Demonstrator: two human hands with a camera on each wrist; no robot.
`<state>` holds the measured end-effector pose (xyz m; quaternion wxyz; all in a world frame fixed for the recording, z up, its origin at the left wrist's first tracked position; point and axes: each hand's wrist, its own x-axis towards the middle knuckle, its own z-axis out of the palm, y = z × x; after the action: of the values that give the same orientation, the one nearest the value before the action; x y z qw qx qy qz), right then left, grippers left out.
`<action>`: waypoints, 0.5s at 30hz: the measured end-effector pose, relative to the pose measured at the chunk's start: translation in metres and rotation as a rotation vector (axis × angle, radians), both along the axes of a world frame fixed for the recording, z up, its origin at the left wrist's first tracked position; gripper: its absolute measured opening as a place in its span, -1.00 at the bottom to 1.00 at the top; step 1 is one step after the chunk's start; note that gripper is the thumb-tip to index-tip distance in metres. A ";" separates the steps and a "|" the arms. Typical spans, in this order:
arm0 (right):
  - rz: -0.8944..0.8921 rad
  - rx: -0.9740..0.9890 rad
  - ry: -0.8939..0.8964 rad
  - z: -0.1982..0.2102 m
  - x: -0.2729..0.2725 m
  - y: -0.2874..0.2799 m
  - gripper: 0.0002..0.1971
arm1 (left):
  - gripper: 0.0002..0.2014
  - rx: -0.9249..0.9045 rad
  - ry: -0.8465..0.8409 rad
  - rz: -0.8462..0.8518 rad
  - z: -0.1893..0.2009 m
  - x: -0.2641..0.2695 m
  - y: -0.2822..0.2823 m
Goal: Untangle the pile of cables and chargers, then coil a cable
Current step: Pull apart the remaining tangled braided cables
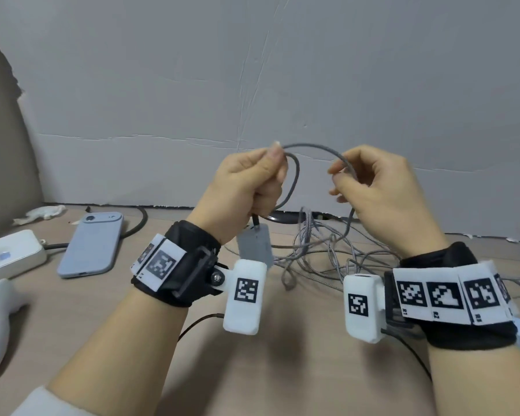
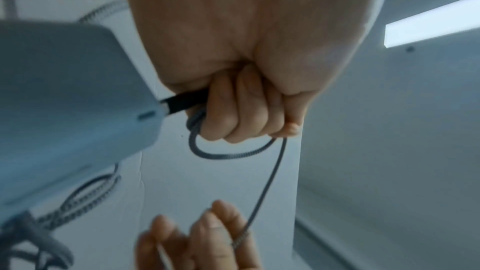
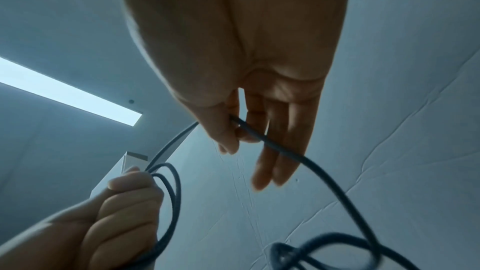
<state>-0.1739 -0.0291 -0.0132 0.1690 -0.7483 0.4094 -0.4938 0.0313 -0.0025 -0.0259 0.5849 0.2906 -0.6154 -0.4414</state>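
I am holding the grey braided cable (image 1: pixel 309 147) up in front of me, above the counter (image 1: pixel 252 355), and I am winding it into loops. My left hand (image 1: pixel 246 187) is gripping tight around the gathered turns, fingers curled into a fist, with one finished loop hanging out from the fist toward my right. Below that fist the cable's black plug is running into a grey charger block (image 1: pixel 256 246), which is dangling just under my wrist.

My right hand (image 1: pixel 379 190) is pinching the same cable between thumb and forefinger, its other fingers hanging loose and fairly straight. The free stretch is arching from my left thumb across to that pinch, so the cable's long axis is lying side to side between the hands. From the pinch it is dropping away to the tangled pile of cables (image 1: pixel 321 250) on the counter, beyond and between my wrists.

I judge the next turn depends on my right hand carrying its pinched stretch leftward to the left fist, which is the nearer anchor. The slack may snag in the pile, since I cannot tell whether this cable is fully free of it.

A blue-grey phone (image 1: pixel 92 244) is lying face down to my left, beside a white power strip (image 1: pixel 12 253).
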 end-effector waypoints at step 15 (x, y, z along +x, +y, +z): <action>-0.081 -0.033 0.352 -0.019 0.018 -0.002 -0.81 | -0.65 0.153 0.408 -0.204 0.011 -0.003 0.000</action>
<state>-0.1561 -0.0312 -0.0319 0.0624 -0.8087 0.4543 -0.3683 0.0288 -0.0022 -0.0149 0.6259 0.1754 -0.4752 -0.5931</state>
